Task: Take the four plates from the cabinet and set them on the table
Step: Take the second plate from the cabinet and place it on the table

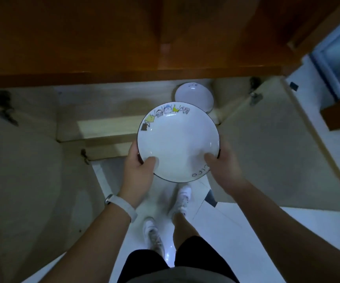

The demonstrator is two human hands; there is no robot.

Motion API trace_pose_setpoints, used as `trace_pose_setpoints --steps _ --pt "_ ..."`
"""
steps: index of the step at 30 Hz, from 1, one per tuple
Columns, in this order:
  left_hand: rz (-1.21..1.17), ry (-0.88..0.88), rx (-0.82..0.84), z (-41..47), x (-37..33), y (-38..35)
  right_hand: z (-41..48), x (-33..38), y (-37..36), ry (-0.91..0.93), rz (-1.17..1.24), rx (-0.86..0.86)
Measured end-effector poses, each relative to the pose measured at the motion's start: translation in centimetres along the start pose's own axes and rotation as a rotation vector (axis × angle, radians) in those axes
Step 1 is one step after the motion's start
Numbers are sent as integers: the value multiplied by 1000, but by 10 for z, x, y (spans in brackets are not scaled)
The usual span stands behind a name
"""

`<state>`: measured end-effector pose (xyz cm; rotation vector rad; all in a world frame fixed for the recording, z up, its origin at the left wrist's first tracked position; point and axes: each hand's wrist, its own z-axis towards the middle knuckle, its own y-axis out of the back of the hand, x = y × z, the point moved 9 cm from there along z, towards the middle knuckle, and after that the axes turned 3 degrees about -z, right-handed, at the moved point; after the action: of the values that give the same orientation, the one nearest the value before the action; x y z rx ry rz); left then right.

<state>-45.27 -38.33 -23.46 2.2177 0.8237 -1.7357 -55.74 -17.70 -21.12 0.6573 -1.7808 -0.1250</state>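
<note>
Low wooden cabinet doors open, white tile floor below. My left hand and right hand clamp the round white black-rimmed cartoon-print plate, clear of the shelf; more white plates wait inside. Next, I'd say: carry it level to the table, unseen.

The plate is white with a thin dark rim, small cartoon figures in yellow, grey, blue and black along its far edge, and dark lettering near its right edge. The plates in the cabinet are white too. The cabinet is pale beige inside under a reddish-brown top. The wristband and shoes are white, the shorts black.
</note>
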Motion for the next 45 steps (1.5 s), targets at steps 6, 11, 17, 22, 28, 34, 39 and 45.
trace_pose_setpoints --steps 6,11,17,22,28,34,39,45 --pt "3 -29 122 -42 -43 -58 -65 17 74 19 59 -174" --pt "86 -63 287 -69 -67 -129 -112 0 146 -60 120 -349" --pt "130 -70 462 -121 -70 -237 -182 -31 242 -92 175 -562" --pt "184 -55 615 -188 -45 -342 -261 -82 333 -170 183 -735" --pt "234 -54 871 -299 -7 -469 -379 -153 433 -261 223 -970" --pt "275 -32 1128 -427 37 -565 -504 -226 493 -374 313 -1160" --pt "325 -18 1336 -522 68 -619 -602 -267 518 -429 401 -1386" --pt "354 38 1594 -617 104 -670 -691 -299 522 -543 408 -1618"
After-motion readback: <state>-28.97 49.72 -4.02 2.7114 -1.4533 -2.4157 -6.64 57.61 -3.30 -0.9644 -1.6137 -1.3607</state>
